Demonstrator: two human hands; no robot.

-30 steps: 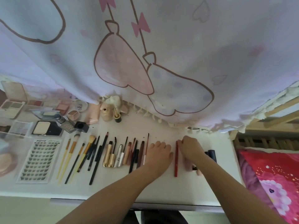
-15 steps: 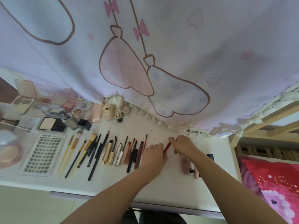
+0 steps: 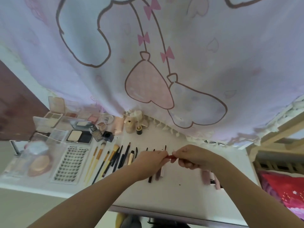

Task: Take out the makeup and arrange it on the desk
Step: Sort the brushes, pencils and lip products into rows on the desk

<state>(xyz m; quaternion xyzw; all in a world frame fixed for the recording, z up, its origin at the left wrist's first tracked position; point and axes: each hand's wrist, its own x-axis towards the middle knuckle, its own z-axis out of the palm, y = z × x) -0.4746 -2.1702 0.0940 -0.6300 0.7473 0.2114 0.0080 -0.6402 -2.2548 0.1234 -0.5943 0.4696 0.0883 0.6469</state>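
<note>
A thin red pencil (image 3: 170, 156) is held just above the white desk (image 3: 181, 195), between both hands. My left hand (image 3: 152, 159) pinches its left end and my right hand (image 3: 190, 156) grips its right end. Under my left hand lies a row of pencils, mascaras and tubes (image 3: 130, 157), partly hidden. Further left lie several yellow-handled brushes (image 3: 100, 160). A false-lash card (image 3: 70, 163) and open powder and eyeshadow palettes (image 3: 79, 136) fill the desk's left part. Pink tubes (image 3: 208, 177) lie below my right wrist.
A white curtain with pink cartoon prints (image 3: 164, 63) hangs over the back of the desk. A clear case with a puff (image 3: 37, 160) sits at the far left. A red patterned pillow (image 3: 286, 191) lies to the right, behind a wooden frame (image 3: 279, 129).
The red pencil lay on the desk under my right hand; both hands have since lifted it and turned it crosswise, holding one end each. The camera has tilted upward.
</note>
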